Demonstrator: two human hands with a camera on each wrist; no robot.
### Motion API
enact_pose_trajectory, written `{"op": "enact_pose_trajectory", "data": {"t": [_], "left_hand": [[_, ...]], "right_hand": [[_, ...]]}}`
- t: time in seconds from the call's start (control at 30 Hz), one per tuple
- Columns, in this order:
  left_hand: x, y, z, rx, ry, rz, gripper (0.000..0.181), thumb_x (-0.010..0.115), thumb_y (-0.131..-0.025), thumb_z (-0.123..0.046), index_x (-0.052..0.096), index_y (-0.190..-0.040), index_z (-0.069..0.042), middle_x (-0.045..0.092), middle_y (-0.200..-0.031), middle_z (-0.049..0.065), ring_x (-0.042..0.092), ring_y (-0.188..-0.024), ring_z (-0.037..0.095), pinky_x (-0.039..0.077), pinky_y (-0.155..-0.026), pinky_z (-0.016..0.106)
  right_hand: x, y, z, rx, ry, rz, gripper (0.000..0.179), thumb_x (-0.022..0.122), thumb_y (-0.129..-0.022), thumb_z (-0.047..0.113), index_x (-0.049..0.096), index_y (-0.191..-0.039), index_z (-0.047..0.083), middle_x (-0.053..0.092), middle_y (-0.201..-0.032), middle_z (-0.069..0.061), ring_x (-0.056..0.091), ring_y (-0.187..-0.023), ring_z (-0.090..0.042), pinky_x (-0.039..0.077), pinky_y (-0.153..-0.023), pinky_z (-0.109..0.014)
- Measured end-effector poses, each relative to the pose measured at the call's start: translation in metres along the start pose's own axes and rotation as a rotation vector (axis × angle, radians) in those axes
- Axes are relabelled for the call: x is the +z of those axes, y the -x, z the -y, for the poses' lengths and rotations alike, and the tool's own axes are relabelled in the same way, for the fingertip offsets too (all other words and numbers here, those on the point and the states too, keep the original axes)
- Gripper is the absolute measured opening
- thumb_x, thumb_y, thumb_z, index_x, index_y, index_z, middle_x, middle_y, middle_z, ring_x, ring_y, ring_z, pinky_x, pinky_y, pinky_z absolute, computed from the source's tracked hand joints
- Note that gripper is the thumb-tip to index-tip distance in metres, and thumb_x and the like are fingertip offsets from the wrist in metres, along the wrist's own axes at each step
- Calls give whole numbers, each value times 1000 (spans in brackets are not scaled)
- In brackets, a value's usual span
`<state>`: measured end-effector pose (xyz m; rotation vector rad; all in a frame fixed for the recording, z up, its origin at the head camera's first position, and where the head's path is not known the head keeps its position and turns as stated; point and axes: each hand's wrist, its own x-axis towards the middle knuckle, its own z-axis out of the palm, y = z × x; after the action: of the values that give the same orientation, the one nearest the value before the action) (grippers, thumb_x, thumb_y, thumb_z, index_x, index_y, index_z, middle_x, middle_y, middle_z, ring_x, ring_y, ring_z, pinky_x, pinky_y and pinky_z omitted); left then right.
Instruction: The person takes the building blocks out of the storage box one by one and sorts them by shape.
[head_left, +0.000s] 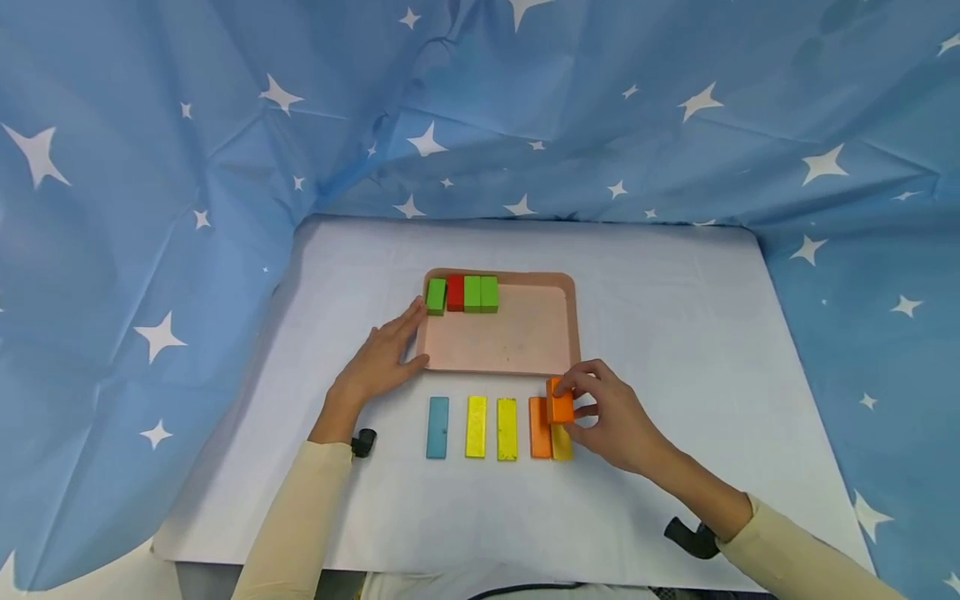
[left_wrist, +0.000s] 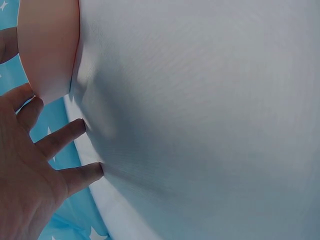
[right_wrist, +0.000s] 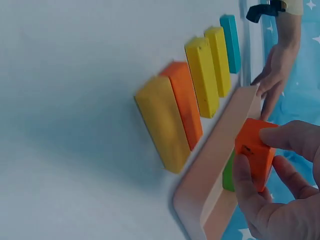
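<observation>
The pink tray (head_left: 570,333) is the landmark: four blocks, green, red, green, green (head_left: 462,294), stand in a row along its far rim. Below its near rim lie blue, two yellow, orange and yellow blocks (head_left: 507,428) on the white table (head_left: 712,350). The left hand (head_left: 382,358), fingers straight, rests against the tray's left edge. The right hand (head_left: 615,417) pinches an orange block (head_left: 559,402) lifted at the tray's near right corner; the judged next move is carrying it over the rim beside that row.
</observation>
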<state>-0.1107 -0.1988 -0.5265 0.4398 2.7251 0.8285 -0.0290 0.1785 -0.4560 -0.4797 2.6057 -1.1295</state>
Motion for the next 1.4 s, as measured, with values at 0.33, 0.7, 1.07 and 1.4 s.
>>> {"op": "enact_pose_trajectory", "data": {"t": [0.33, 0.7, 1.07, 1.4], "left_hand": [[2, -1, 1, 5, 1, -8, 85, 63, -102, -38, 14, -169, -23, 7, -176, -10, 21, -161, 28, 17, -123, 73], [3, -1, 2, -8, 12, -3, 85, 62, -102, -39, 13, -169, -25, 6, -176, -12, 21, -162, 28, 14, -123, 73], [0, -2, 0, -7, 15, -11, 84, 63, -102, -38, 15, -169, -24, 7, -176, -10, 21, -162, 27, 14, -124, 73], [2, -2, 1, -7, 18, -11, 84, 63, -101, -38, 16, -169, -23, 7, -176, -10, 21, -161, 27, 15, -123, 73]], "right_hand": [[21, 35, -6, 35, -46, 11, 46, 85, -74, -10, 66, -106, 18, 53, -123, -4, 65, -109, -22, 64, -81, -29], [42, 65, -12, 123, -86, 46, 50, 87, -73, -8, 65, -104, 24, 51, -122, 2, 64, -108, -20, 62, -83, -25], [55, 85, -20, 120, -111, 63, 52, 86, -73, -9, 64, -105, 25, 51, -123, 1, 64, -107, -21, 62, -83, -24], [64, 92, -30, 90, -116, 79, 55, 84, -71, -14, 62, -104, 24, 49, -125, 3, 61, -108, -19, 62, -80, -26]]}}
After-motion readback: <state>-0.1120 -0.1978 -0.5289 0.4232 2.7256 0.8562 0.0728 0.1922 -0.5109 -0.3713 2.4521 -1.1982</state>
